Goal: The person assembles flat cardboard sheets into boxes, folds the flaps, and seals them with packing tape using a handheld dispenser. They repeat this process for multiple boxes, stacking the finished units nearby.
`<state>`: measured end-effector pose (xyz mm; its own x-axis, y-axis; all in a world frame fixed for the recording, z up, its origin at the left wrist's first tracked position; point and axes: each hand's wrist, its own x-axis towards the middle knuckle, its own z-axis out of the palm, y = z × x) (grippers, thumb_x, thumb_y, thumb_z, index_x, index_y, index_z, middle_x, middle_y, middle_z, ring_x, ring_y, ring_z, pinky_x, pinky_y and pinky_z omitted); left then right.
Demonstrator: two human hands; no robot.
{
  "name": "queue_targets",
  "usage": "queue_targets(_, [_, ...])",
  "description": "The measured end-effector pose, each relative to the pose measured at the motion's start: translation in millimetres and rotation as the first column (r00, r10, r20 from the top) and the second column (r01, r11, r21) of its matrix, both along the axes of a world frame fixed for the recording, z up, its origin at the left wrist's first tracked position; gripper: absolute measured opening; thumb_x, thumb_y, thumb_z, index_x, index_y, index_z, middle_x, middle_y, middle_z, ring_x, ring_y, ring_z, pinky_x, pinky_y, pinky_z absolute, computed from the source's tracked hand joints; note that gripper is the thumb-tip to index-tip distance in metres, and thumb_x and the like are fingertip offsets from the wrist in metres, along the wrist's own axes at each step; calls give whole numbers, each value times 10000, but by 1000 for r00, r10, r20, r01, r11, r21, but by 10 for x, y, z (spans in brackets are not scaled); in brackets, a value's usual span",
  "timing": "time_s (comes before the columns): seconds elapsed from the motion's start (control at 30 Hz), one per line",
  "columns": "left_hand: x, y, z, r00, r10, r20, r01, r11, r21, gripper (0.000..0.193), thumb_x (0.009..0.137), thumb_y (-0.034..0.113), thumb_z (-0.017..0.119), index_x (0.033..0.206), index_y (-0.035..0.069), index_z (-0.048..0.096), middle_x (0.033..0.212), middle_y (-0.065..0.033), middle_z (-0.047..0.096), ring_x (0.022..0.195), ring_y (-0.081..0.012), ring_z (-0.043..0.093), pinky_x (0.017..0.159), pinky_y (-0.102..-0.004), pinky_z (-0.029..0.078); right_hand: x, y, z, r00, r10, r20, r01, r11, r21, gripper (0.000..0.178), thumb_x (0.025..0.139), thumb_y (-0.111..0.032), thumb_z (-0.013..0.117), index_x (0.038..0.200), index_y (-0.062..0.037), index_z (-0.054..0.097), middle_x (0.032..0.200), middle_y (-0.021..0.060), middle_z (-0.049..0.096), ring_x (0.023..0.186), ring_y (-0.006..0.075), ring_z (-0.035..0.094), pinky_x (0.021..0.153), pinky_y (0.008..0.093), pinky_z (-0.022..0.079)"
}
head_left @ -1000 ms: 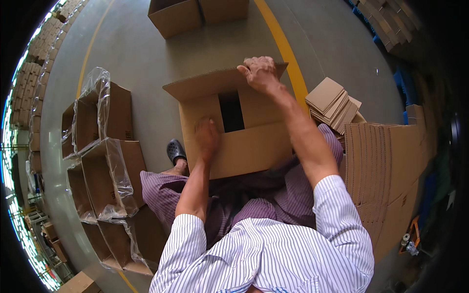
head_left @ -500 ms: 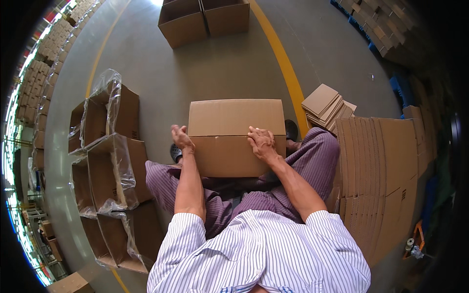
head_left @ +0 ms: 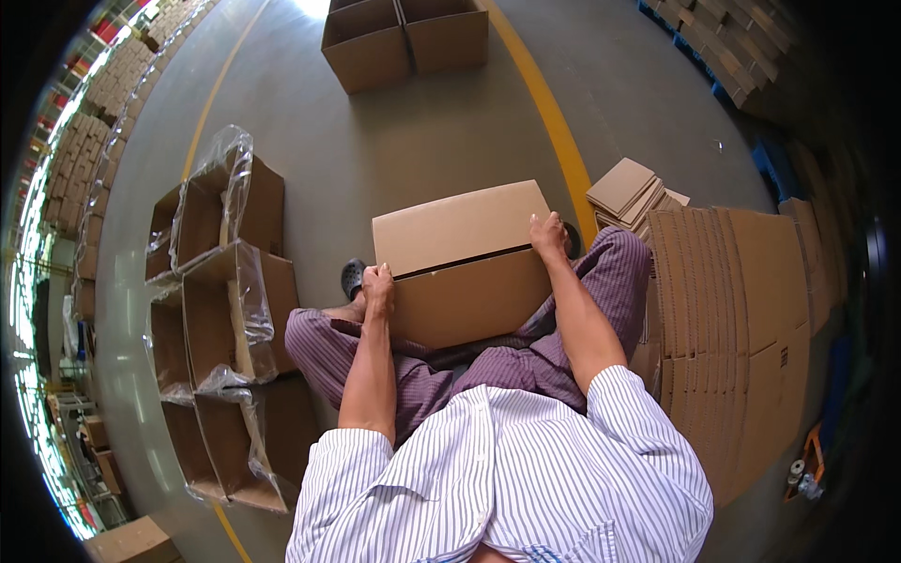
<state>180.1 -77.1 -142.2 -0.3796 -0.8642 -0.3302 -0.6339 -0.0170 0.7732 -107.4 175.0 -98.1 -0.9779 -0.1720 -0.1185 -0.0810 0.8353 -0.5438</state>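
Observation:
A brown cardboard box (head_left: pixel 469 291) stands between my bent legs, turned slightly askew. Its two top flaps meet along a narrow dark gap. My left hand (head_left: pixel 379 287) is closed on the box's left edge, where the gap ends. At the right end of the same gap, my right hand (head_left: pixel 548 235) grips the box edge with its fingers curled. The parts of the fingers inside the gap are hidden.
Open boxes with clear plastic liners (head_left: pixel 239 310) stand on my left. Flattened cartons (head_left: pixel 732 328) lean close on my right, beside a small pile of cardboard sheets (head_left: pixel 624 188). More open boxes (head_left: pixel 450 42) stand ahead, near a yellow floor line (head_left: pixel 544 84).
Both hands have moved to the box's side edges and closed on them; the right one left the top. The box has turned slightly, and the gap between its flaps has widened.

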Motion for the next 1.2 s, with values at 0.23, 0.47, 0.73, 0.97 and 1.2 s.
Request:
queue_targets(0.23, [123, 68, 118, 975, 214, 57, -195, 953, -230, 396, 887, 238, 533, 1174, -33, 562, 1184, -260, 602, 1145, -405, 546, 1003, -467, 411, 268, -63, 42, 989, 137, -53, -133, 989, 70, 382, 992, -385, 430, 1146, -54, 540, 1056, 225, 668, 996, 429, 631, 848, 525, 487])
queue_targets(0.47, [3, 175, -51, 958, 269, 100, -206, 887, -412, 481, 983, 314, 399, 1317, -27, 461, 1271, -286, 547, 1198, -439, 496, 1030, -483, 387, 291, 35, -214, 961, 204, -186, -203, 979, 20, 331, 1020, -302, 371, 1157, -49, 535, 1045, 243, 661, 966, 440, 628, 831, 527, 495])
queue_targets(0.73, [-147, 303, 285, 857, 241, 455, -75, 932, -354, 411, 1001, 384, 378, 1206, 62, 531, 1254, -224, 549, 1188, -401, 518, 978, -573, 392, 287, 150, -306, 981, 161, -109, -164, 986, -22, 374, 1030, -298, 345, 1231, -33, 516, 1117, 253, 642, 1031, 435, 612, 871, 499, 489])
queue_targets(0.97, [-185, 304, -25, 877, 130, 463, 290, 625, -724, 511, 976, 286, 437, 1439, 73, 398, 1489, -202, 367, 1415, -366, 293, 1135, -579, 198, 298, 117, -351, 990, 141, -22, -142, 988, -54, 377, 1032, -283, 335, 1246, -26, 511, 1150, 262, 628, 1081, 439, 588, 897, 488, 480])
queue_targets(1.2, [-687, 664, 17, 871, -234, 431, 476, 618, -626, 572, 951, 260, 469, 1486, 95, 356, 1585, -172, 227, 1485, -347, 152, 1175, -555, 95, 343, 191, -489, 961, 221, -170, -239, 967, -93, 303, 1004, -219, 406, 1197, -7, 503, 1050, 291, 640, 959, 454, 615, 786, 499, 494])
